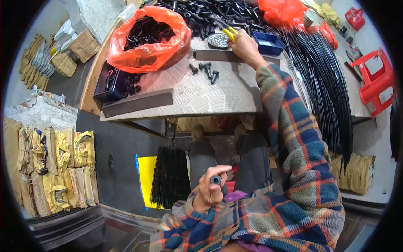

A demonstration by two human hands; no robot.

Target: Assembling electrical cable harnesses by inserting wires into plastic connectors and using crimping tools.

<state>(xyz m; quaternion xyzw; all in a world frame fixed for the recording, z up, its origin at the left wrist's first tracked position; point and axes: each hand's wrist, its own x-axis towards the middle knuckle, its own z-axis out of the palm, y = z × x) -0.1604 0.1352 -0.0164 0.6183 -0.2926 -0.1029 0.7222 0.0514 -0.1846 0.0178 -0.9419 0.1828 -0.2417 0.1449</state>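
My left hand, held low above my lap, is closed around a dark round tube-like part whose end shows a hole. My right hand reaches across the table and grips yellow-handled pliers; their tips are hard to make out. Just beside the pliers lies a round dish of small shiny pieces. A dark flat bar lies in front of that hand. Several black bolts rest on the patterned metal tabletop.
An orange plastic bag of black parts stands at left, near a dark blue bin. A blue tray sits right of my hand. Long black rods hang over the right edge. A red stool stands farther right; stacked sacks lie left.
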